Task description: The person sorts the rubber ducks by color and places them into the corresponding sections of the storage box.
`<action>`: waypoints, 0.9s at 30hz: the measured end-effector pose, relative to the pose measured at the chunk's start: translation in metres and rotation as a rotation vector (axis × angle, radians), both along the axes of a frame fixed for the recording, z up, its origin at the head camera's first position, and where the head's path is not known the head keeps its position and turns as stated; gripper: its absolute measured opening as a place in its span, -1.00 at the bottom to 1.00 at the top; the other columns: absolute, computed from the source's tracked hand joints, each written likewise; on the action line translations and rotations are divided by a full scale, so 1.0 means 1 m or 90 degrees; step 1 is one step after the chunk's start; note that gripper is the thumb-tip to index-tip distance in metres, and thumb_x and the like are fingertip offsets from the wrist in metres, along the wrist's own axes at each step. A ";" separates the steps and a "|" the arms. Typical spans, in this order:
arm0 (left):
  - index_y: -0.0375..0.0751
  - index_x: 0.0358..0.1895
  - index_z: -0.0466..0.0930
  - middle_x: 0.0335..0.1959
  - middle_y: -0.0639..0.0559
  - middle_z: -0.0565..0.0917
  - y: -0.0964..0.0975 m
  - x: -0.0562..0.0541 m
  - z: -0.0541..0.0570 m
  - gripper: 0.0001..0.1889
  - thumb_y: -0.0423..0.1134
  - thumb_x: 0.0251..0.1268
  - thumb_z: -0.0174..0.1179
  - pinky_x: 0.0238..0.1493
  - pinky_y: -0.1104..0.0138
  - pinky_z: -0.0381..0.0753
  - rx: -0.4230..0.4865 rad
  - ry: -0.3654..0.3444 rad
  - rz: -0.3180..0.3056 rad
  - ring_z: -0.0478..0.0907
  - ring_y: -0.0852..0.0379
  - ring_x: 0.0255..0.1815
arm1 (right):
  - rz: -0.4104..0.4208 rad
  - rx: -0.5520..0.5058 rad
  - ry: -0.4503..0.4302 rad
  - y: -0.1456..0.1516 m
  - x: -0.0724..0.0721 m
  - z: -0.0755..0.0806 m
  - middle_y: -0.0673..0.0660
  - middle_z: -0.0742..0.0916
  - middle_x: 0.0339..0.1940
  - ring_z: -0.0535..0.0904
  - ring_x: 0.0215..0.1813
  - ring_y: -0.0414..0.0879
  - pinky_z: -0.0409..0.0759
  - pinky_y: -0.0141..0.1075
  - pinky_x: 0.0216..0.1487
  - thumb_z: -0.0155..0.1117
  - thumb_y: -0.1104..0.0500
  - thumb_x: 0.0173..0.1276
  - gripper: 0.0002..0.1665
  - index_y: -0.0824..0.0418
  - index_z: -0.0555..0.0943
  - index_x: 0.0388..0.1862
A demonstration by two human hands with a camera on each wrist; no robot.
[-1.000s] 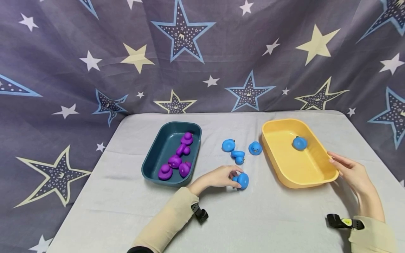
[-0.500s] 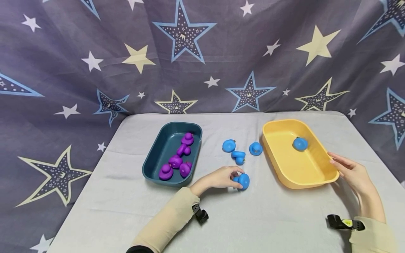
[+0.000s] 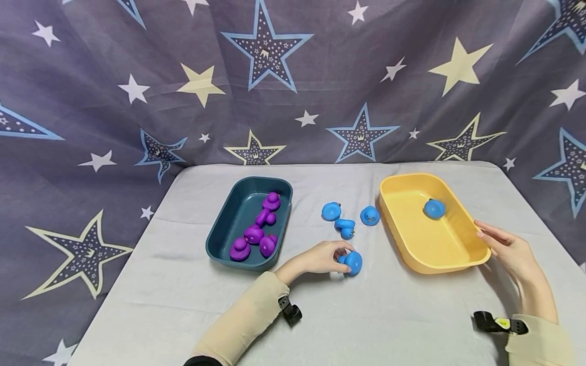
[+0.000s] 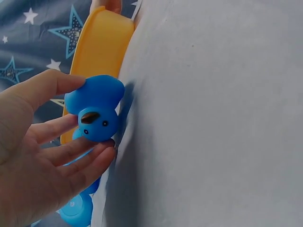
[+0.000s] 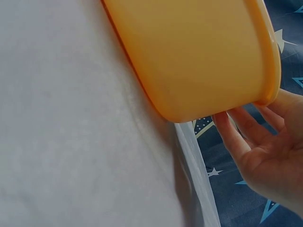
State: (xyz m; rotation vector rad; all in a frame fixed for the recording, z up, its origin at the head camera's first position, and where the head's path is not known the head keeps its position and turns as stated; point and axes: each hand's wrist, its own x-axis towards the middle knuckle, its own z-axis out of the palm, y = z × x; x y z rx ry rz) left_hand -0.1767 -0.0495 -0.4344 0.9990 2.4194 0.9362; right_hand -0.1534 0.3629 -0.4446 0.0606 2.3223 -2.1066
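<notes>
My left hand (image 3: 322, 256) holds a blue rubber duck (image 3: 353, 263) at the table's middle, thumb on one side and fingers on the other. In the left wrist view the duck (image 4: 98, 106) shows its dark beak and two eyes, its head by the fingertips. At the right, my right hand (image 3: 515, 254) touches the outer side of the yellow bin (image 3: 439, 262) near its rim. Its fingers (image 5: 232, 137) are extended against the bin's end wall in the right wrist view. One blue duck (image 3: 434, 208) lies inside the bin.
Between the bins, blue ducks lie loose: one on its side (image 3: 331, 211), one tipped over (image 3: 345, 227), and one upright (image 3: 370, 215) beside the yellow bin. A dark teal bin (image 3: 220, 244) at the left holds several purple ducks (image 3: 253, 233). A starry cloth (image 3: 320, 61) hangs behind the table.
The left hand and its blue duck have shifted only very slightly to the right. The right hand, both bins and the other ducks stay as they were.
</notes>
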 end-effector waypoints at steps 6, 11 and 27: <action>-0.22 0.02 0.44 -0.21 -0.05 0.55 0.000 -0.001 -0.001 -0.56 -0.21 0.01 0.25 -0.22 0.50 0.41 0.033 0.004 0.006 0.46 0.18 -0.26 | 0.002 0.003 0.003 0.000 -0.001 -0.001 -0.45 0.59 -0.26 0.47 -0.22 -0.60 0.43 -0.66 -0.30 0.16 0.22 0.23 -0.64 -0.06 0.56 0.01; -0.22 0.04 0.43 -0.19 -0.08 0.54 0.000 -0.001 0.004 -0.55 -0.24 0.03 0.24 -0.21 0.45 0.44 0.061 0.004 0.019 0.45 0.15 -0.26 | -0.001 0.002 -0.003 0.000 0.000 0.000 -0.45 0.59 -0.26 0.47 -0.23 -0.59 0.43 -0.66 -0.31 0.16 0.21 0.23 -0.64 -0.07 0.56 0.01; -0.25 0.07 0.42 -0.15 -0.08 0.53 0.011 -0.006 0.012 -0.53 -0.29 0.01 0.25 -0.21 0.50 0.45 0.121 0.004 0.073 0.44 0.19 -0.22 | -0.009 0.032 -0.016 -0.002 0.002 0.005 -0.48 0.57 -0.29 0.46 -0.25 -0.61 0.43 -0.66 -0.33 0.17 0.18 0.23 -0.64 -0.10 0.56 0.01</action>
